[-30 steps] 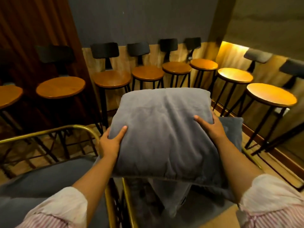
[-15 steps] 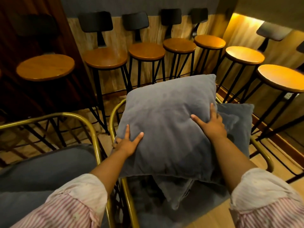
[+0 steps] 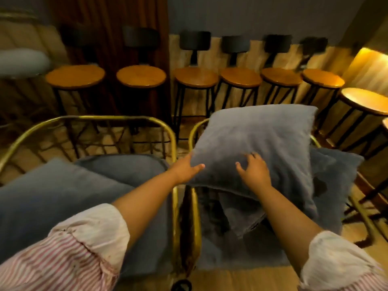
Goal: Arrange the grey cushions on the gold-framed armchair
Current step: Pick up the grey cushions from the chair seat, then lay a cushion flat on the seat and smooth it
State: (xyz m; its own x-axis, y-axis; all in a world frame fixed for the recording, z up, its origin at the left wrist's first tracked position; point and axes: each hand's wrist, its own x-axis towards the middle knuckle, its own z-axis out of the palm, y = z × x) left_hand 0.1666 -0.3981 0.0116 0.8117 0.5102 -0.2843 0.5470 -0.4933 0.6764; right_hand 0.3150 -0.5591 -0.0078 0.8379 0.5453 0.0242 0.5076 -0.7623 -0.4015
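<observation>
Right, top grey cushion [image 3: 258,141] sits centre-right of the frame, propped tilted against the back of the gold-framed armchair [image 3: 194,131]. Its far edge is high at upper right, its near edge low toward me, so the long diagonal runs lower left to upper right.

My left hand [image 3: 186,170] clamps the cushion's lower-left corner, thumb on top, fingers hidden underneath. My right hand [image 3: 255,170] lies on the cushion's face with fingers spread and curled, pressing, not closed on anything.

A second grey cushion [image 3: 336,181] stands behind it on the right of the frame, partly covered. A third [image 3: 239,215] lies under it, one corner poking down toward the seat.

Key relation: the cushion lies ahead of and above both hands, and all its bulk is up and right of my left grip. The right hand is nearer its centre, so I judge it steers and the left only anchors the corner.

Risk, as I see it: the stack underneath is loose, so a push may shift it.

Another gold-framed chair [image 3: 88,119] with grey cushions fills the left of the frame.
</observation>
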